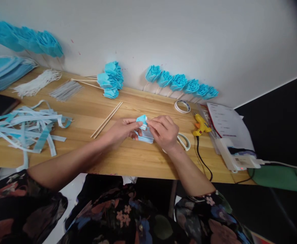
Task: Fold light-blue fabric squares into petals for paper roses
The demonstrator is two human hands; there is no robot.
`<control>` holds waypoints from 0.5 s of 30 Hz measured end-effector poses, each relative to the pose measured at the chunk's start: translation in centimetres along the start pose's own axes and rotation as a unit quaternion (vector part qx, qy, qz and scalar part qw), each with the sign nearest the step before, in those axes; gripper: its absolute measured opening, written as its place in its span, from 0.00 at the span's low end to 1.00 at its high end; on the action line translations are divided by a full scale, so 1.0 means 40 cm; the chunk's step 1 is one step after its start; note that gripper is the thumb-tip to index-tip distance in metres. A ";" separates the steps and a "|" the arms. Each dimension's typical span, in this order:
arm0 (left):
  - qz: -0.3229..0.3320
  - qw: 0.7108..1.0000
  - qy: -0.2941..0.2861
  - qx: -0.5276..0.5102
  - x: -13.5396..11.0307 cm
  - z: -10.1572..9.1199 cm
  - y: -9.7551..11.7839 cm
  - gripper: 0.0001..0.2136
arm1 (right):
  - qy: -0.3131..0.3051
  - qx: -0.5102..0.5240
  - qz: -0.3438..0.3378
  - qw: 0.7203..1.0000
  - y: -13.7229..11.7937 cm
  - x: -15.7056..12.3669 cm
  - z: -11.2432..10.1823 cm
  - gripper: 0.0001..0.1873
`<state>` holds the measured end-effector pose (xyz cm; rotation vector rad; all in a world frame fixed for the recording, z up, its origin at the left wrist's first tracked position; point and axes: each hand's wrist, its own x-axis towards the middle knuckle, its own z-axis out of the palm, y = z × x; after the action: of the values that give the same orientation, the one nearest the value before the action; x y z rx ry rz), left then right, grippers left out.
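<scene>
Between my hands, above the middle of the wooden table (128, 159), is a small folded piece of light blue fabric (141, 120). My left hand (126, 128) pinches it from the left with thumb and fingers. From the right, my right hand (163, 130) pinches its upper edge with closed fingertips. Just below the hands lies a stack of pale blue pieces (145, 136). White-handled scissors (185, 141) lie beside my right wrist, partly hidden by it. Two thin wooden sticks (107, 119) rest to the left of my left hand.
Blue fabric flowers (178, 82) on sticks lean along the wall; more flowers (111, 79) lie at the back. Cut strips (23, 123), white cords (38, 81), grey wires (65, 90) and face masks (8, 71) lie left. Right are tape (182, 106), a yellow glue gun (201, 124) and a power strip (230, 156).
</scene>
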<state>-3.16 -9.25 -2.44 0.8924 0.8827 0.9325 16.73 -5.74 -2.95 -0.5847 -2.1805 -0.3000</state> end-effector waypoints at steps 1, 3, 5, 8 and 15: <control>0.000 1.000 0.001 -0.006 0.000 0.000 0.001 0.10 | -0.006 0.000 0.004 1.000 0.001 -0.001 0.001 0.11; -0.001 1.000 0.002 -0.018 -0.001 0.002 0.005 0.10 | -0.022 0.004 0.014 1.000 0.001 -0.002 0.001 0.11; -0.001 0.999 0.002 -0.033 -0.002 0.003 0.009 0.10 | -0.042 0.014 0.022 0.999 -0.001 -0.001 -0.001 0.12; 0.007 0.999 0.007 -0.049 -0.001 0.003 0.012 0.10 | -0.070 0.040 0.034 0.996 -0.005 0.004 -0.006 0.15; 0.026 0.999 0.020 0.011 0.012 -0.013 0.006 0.12 | -0.056 0.256 0.249 0.932 -0.007 0.002 0.000 0.20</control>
<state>-3.54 -8.61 -2.53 0.9223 0.9094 0.9906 16.56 -5.96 -2.90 -0.8317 -2.0111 0.5687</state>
